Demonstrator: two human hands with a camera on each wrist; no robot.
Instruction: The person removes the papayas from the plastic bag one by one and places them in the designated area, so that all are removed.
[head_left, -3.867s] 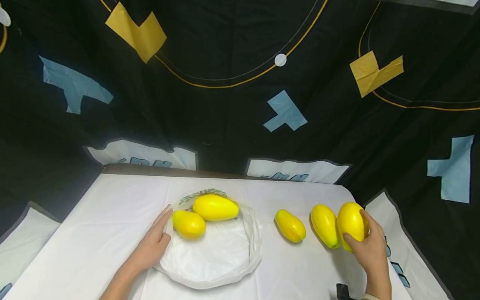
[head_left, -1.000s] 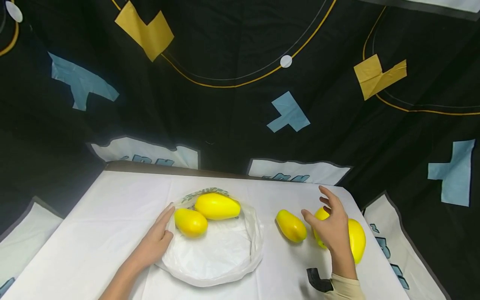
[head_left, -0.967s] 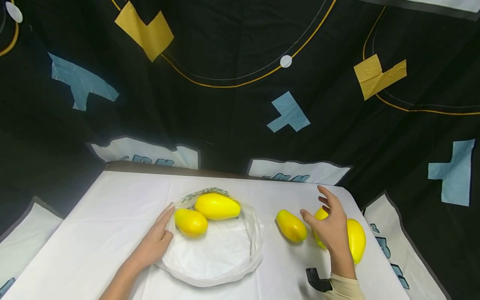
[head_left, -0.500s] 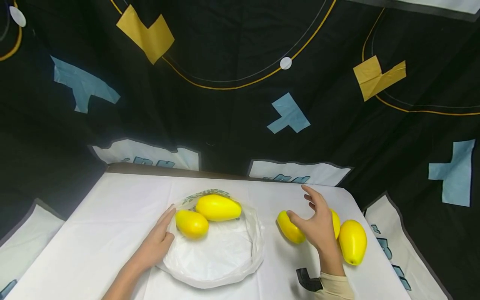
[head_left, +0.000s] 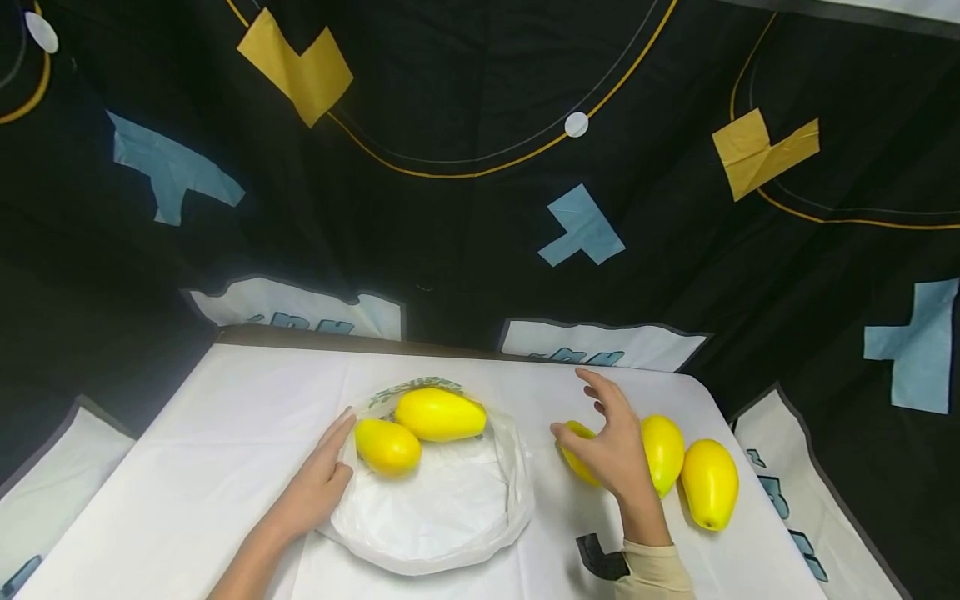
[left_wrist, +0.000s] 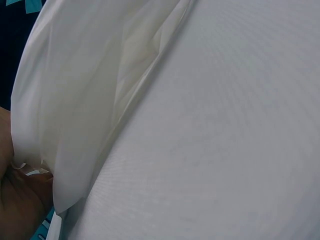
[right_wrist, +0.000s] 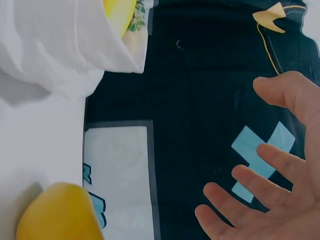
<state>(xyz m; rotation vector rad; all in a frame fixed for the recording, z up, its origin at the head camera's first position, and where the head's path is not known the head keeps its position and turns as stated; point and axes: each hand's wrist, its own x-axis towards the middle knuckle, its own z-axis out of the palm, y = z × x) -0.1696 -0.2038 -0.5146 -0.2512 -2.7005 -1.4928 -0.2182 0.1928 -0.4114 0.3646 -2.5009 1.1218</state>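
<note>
A round-mouthed white plastic bag (head_left: 420, 550) lies on the table with two yellow papaya-shaped fruits (head_left: 441, 415) inside, near its left and back. My left hand (head_left: 318, 479) holds the bag's left rim; in the left wrist view the thumb (left_wrist: 30, 200) shows at the plastic's edge. To the right, my right hand (head_left: 617, 446) hovers over a loose yellow fruit (head_left: 581, 472), partly hiding it, thumb and fingers spread. The right wrist view shows that palm (right_wrist: 295, 210) with nothing in it. Two more yellow fruits (head_left: 662, 454) lie side by side right of the hand.
White cloth covers the table (head_left: 225, 467). A black strap-like piece (head_left: 600, 558) sticks out beside the right sleeve (head_left: 652, 571). A black patterned curtain (head_left: 450, 250) hangs behind the table's back edge.
Earlier the right hand held the rightmost fruit; that fruit now lies on the table, released. The right hand has moved left over the nearest fruit. The left hand stays at the bag.
</note>
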